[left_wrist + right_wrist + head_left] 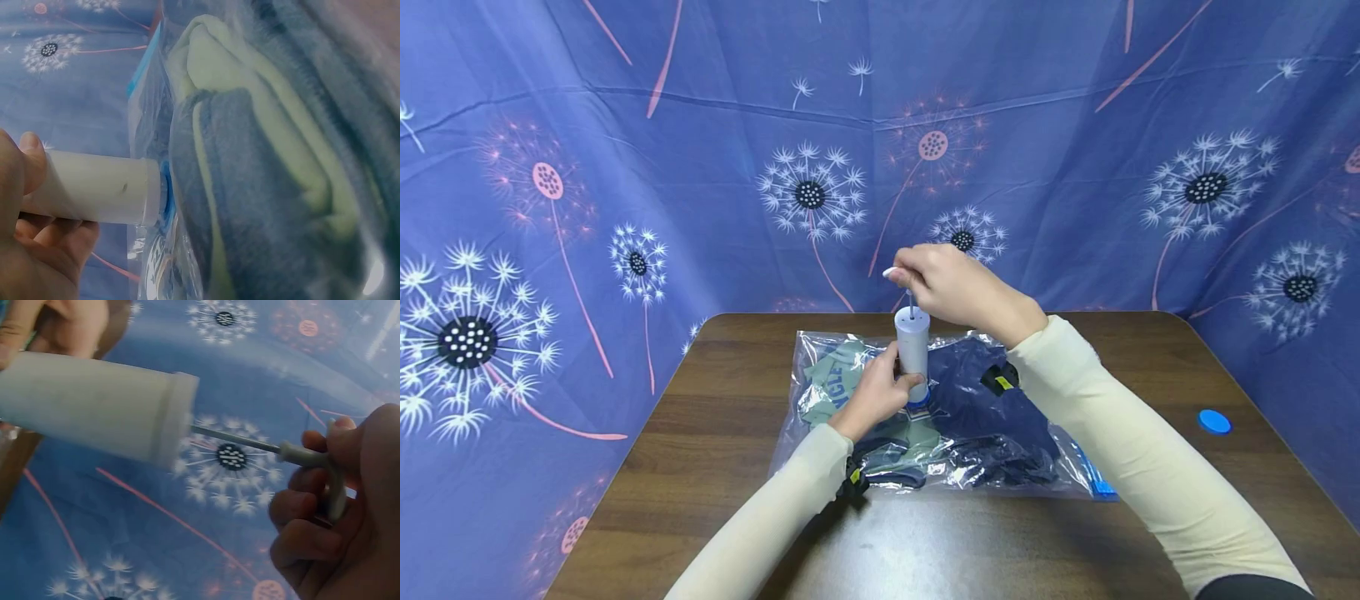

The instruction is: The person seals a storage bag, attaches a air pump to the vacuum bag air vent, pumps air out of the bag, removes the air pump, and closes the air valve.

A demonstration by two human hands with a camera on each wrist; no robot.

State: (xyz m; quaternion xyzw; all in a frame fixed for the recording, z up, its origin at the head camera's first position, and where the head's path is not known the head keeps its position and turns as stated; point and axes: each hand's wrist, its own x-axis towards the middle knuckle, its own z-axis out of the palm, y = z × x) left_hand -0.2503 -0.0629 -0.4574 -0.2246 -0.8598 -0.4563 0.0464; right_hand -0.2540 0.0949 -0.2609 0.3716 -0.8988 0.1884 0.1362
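A white hand pump (913,343) stands upright on the blue valve (917,403) of a clear plastic storage bag (808,350). My left hand (880,387) grips the pump's barrel low down, with the thumb across it. Above the barrel, my right hand (947,283) holds the pump's handle (336,487), its fingers curled round the grip. A length of thin metal rod (234,439) shows between the barrel's cap and the handle. Folded clothes lie inside the bag, a light green garment (835,375) at left and a navy one (977,383) at right.
A round blue cap (1214,422) lies on the brown wooden table (700,467) at the right. The bag's blue zip slider (1103,487) is at its lower right corner. A blue dandelion-print cloth (715,167) hangs behind and beside the table.
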